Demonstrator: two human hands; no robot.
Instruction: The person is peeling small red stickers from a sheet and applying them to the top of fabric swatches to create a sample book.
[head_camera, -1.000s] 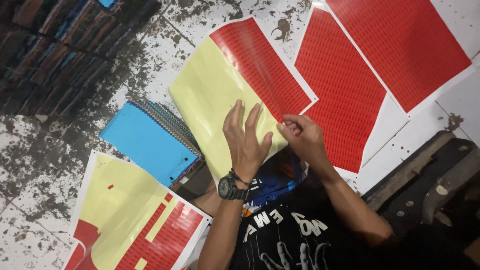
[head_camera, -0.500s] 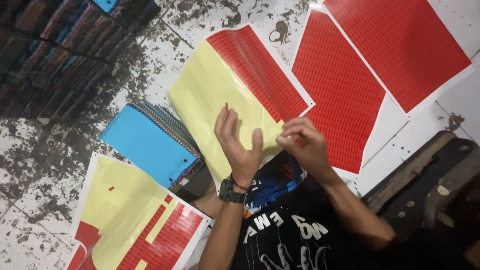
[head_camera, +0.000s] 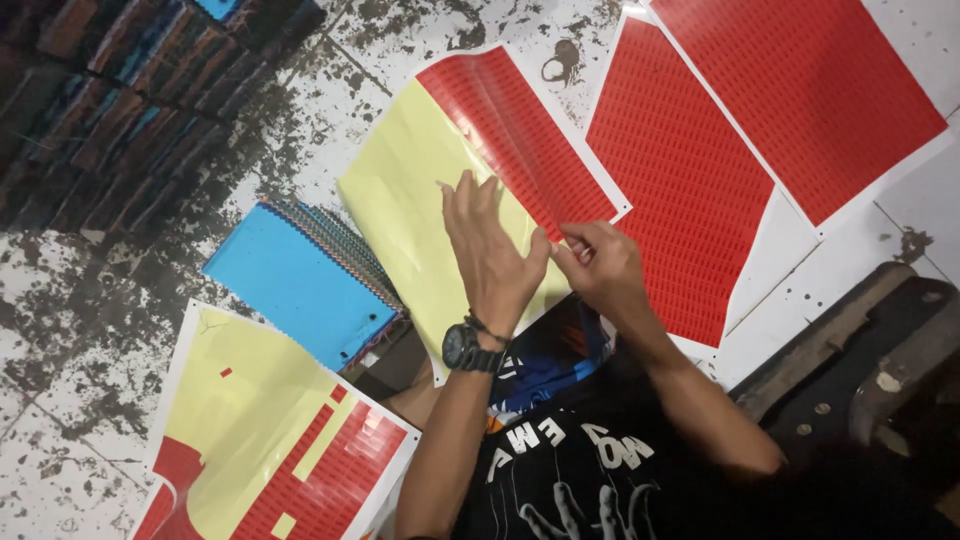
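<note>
a: two hands are over one big sheet. the left hand (head_camera: 492, 255) has a black watch (head_camera: 468, 348) on its wrist, and the right hand (head_camera: 598, 265) is just beside it.

b: what does the sheet look like?

a: the yellow and red sheet (head_camera: 420, 180) lies flat on the speckled floor (head_camera: 120, 300). most of it is yellow, with a red strip of tiny stickers along one side. it is right in front of the person.

b: what are the left fingers doing?

a: they are stretched out long and close side by side, resting over the yellow part.

b: and the right fingers?

a: they are curled in and pinched together at the edge of the red strip. i cannot tell what tiny bit they pinch. the two thumbs almost touch.

b: what else is around?

a: a stack of blue notebooks (head_camera: 300, 285) sits just beside the sheet. near it lies another yellow sheet (head_camera: 270, 430) with red blocks on it. two all-red sheets lie on the other side, a near red sheet (head_camera: 680, 180) and a far red sheet (head_camera: 800, 90). the person wears a black shirt (head_camera: 570, 470) with white print.
</note>
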